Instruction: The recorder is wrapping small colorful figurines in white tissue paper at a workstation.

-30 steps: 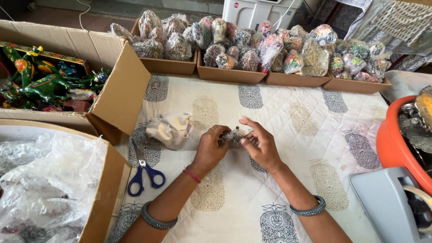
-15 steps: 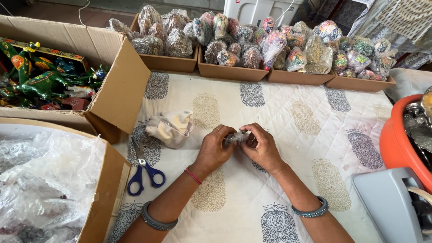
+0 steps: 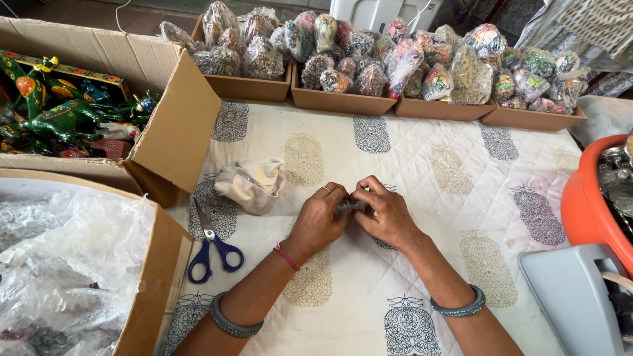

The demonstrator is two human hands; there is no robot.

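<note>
My left hand (image 3: 322,216) and my right hand (image 3: 384,212) meet over the middle of a printed white cloth (image 3: 428,171). Together they pinch a small greyish wrapped object (image 3: 347,206), mostly hidden by my fingers. A beige cloth pouch (image 3: 252,184) lies just left of my left hand. Blue-handled scissors (image 3: 211,247) rest on the cloth nearer the front left.
Cardboard trays (image 3: 343,102) of plastic-wrapped painted items line the far edge. An open carton (image 3: 171,132) with painted green figures stands at left; another carton (image 3: 151,277) with clear plastic sits front left. An orange tub (image 3: 583,204) and a grey device (image 3: 570,300) are at right.
Both hands stay together on the small object, fingers shifting slightly. The view has tilted a little, so the trays sit higher in the picture.
</note>
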